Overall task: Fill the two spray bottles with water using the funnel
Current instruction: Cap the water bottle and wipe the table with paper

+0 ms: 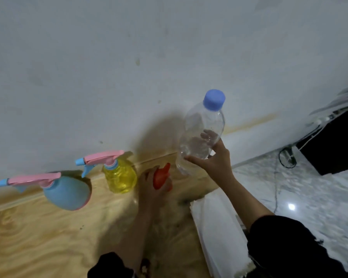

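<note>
Wooden table (38,237) against the wall. Blue spray bottle (68,192) and yellow spray bottle (120,178) side by side near its back edge, pink trigger heads on, so not ready for filling. Clear water bottle (201,135), blue cap on, lifted in right hand (213,161), fingers wrapped round its lower body. Orange funnel (161,177) clasped in left hand (155,189), probably for seating in a neck

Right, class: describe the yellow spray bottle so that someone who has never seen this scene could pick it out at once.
Find the wooden tabletop where it meets the pale wall. Two spray bottles with pink triggers stand there; the yellow spray bottle is the right-hand one, nearest the orange funnel. Unlike its opaque blue spray bottle neighbour, its body is see-through yellow.
</note>
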Demonstrator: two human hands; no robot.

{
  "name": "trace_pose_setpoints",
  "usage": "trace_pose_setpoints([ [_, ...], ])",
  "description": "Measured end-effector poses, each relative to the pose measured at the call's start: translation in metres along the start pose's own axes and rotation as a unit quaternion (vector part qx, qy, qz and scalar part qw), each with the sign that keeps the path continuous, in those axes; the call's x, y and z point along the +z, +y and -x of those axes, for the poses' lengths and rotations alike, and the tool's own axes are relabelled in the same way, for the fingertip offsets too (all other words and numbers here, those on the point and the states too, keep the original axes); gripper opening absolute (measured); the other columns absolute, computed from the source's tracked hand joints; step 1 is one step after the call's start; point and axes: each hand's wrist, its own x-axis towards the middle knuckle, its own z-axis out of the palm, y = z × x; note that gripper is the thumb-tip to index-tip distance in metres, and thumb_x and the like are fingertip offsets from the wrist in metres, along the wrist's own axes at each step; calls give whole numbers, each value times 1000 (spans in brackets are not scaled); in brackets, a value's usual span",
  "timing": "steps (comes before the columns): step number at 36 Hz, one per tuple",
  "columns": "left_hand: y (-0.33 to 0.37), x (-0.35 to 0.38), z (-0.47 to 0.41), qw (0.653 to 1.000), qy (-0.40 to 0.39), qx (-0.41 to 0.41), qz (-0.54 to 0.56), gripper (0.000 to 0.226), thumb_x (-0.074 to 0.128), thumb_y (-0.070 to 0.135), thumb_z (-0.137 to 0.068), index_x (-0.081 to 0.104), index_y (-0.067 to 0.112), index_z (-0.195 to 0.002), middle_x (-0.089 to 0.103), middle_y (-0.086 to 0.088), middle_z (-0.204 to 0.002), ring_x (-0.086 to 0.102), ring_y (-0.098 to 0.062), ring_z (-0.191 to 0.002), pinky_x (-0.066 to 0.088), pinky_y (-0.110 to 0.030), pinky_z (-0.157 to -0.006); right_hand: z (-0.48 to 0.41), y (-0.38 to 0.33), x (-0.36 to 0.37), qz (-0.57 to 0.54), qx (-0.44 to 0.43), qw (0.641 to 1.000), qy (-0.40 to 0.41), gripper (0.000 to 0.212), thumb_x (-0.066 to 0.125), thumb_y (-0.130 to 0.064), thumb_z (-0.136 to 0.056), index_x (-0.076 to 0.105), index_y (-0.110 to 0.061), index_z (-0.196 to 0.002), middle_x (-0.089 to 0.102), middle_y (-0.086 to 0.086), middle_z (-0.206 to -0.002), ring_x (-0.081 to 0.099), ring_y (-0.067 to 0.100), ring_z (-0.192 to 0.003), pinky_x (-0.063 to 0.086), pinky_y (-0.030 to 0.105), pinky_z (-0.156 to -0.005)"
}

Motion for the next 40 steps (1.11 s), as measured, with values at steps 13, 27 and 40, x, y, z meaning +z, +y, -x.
trace_pose_setpoints([
  [13,-1,19,-13,997,71,-11,-12,69,53,62,-77,47,19,-131,49,-2,-125,42,-10,-108,33,-25,-93,-26,11,10,-21,-20,998,-62,81,85,-40,-54,49,-18,-123,61,-21,-99,61,-5,-94,52,13,-77],
  [27,1,24,-21,993,91,-30,-76,57,66,34,-86,47,12,-134,40,-18,-121,41,-31,-111,30,-27,-91,-32,23,12,-7,-30,994,-108,97,85,-50,-53,38,-21,-133,55,-6,-126,55,7,-113,52,24,-90],
  [40,18,23,-24,986,91,-86,-108,55,64,37,-85,48,13,-131,37,-17,-124,34,-32,-120,36,-36,-96,-32,20,12,61,-49,988,-132,102,69,-73,-55,29,-28,-136,44,-6,-135,49,11,-121,50,41,-96],
])
